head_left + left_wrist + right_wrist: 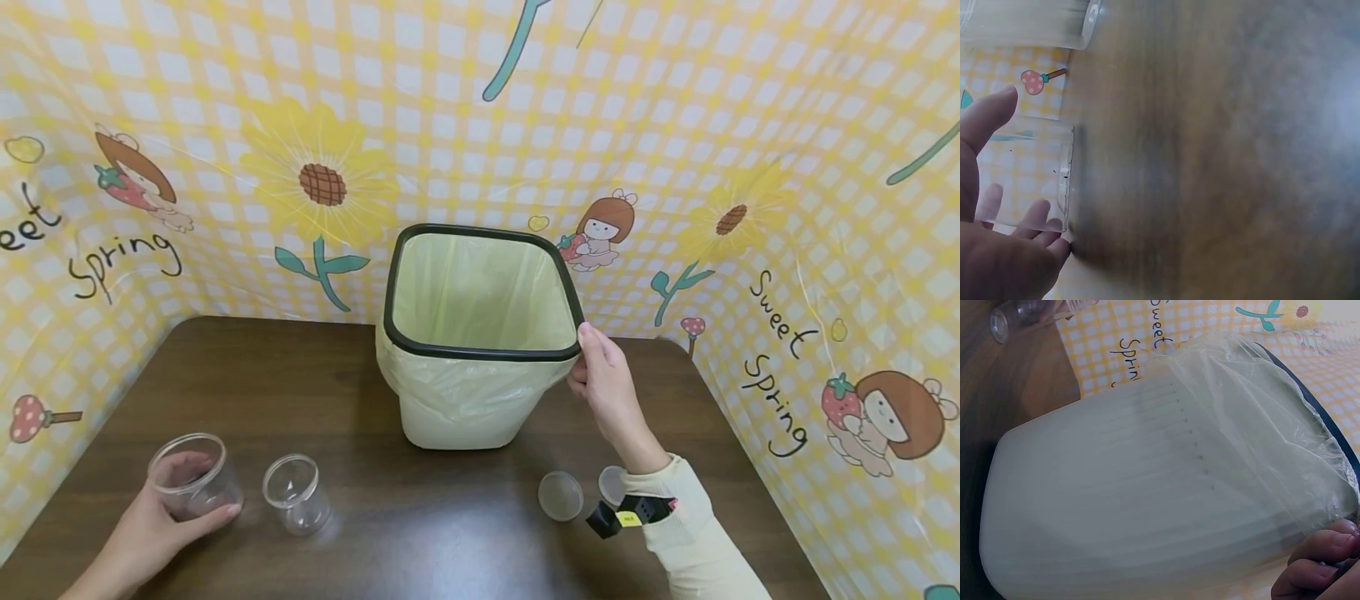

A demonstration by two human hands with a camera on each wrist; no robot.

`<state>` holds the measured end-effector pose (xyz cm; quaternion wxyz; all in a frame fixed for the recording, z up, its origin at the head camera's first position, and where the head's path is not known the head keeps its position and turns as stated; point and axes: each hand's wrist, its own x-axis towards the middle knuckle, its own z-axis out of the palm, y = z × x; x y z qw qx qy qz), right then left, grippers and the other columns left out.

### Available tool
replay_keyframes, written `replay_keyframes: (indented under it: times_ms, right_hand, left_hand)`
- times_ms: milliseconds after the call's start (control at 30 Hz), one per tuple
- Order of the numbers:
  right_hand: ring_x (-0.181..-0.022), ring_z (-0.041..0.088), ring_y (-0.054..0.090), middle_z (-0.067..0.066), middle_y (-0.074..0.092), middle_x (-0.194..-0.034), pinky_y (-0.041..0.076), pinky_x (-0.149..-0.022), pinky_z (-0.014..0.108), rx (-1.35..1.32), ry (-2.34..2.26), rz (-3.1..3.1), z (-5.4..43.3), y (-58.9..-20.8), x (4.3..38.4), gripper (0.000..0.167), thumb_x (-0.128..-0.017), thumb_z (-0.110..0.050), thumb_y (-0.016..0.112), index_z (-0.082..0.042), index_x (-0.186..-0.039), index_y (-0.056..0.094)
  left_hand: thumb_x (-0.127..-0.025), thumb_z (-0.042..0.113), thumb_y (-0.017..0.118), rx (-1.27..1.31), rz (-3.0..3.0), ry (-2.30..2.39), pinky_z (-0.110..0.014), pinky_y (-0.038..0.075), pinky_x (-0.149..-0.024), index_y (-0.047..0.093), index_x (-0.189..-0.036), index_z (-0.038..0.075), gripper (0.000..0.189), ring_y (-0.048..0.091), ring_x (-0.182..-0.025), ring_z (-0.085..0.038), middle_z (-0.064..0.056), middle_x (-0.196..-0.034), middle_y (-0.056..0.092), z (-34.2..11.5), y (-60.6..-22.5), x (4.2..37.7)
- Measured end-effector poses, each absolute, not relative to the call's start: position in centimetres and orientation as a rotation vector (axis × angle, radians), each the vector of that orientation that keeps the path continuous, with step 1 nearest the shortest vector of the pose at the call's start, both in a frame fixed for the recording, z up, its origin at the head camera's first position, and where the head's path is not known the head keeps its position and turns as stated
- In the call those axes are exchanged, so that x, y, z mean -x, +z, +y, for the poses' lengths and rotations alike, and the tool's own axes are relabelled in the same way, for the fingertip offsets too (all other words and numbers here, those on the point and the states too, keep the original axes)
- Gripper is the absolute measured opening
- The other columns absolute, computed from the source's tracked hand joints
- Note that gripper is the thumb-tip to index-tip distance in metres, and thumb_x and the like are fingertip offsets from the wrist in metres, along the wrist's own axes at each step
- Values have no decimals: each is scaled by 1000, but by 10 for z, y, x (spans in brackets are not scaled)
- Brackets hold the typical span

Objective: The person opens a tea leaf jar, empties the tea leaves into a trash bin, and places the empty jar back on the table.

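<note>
In the head view, a pale trash bin (pixel 465 417) with a black rim stands upright at the middle of the table, lined with a thin yellowish plastic bag (pixel 480 379). My right hand (pixel 603 379) grips the rim at its front right corner; the right wrist view shows its curled fingers (pixel 1325 547) beside the bag's edge. At the left, my left hand (pixel 161 521) holds a wide clear jar (pixel 206 487), thumb in front and fingers around the far side. A smaller clear jar (pixel 303 504) stands upright to its right, apart from the hand.
Two round clear lids lie at the front right: one lid (pixel 561 496) in full view, another lid (pixel 612 483) partly behind my right wrist. The dark wooden table (pixel 420 517) meets a yellow checked cloth (pixel 450 142) at the back and sides.
</note>
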<state>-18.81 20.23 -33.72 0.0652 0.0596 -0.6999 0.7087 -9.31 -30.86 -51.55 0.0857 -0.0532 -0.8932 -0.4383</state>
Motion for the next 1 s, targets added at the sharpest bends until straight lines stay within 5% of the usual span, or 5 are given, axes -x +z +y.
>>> replay_keyframes:
  times_ms: [100,167,1000]
  right_hand:
    - [-46,5,23,-7,28,-53,22,-47,20,-181,2137,-2110,202,-338,188,37,-111,-30,39,-9,-82,45]
    - [-46,5,23,-7,28,-53,22,-47,20,-181,2136,-2111,202,-338,188,37,-111,-31,39,-9,-82,45]
    - [-46,5,23,-7,28,-53,22,-47,20,-180,2131,-2114,202,-337,187,38,-111,-31,40,-9,-80,44]
  left_hand:
    - [-78,10,88,124,-2685,-1283,-3,31,-75,43,-135,-6,75,30,-105,20,-20,-128,48,-308,-514,92]
    - [-77,11,89,112,-2680,-1272,-3,31,-75,43,-135,-6,76,30,-104,20,-25,-126,48,-308,-514,92]
    - [-71,16,94,69,-2679,-1192,-2,27,-75,36,-141,-5,94,29,-102,24,-30,-126,54,-304,-513,89]
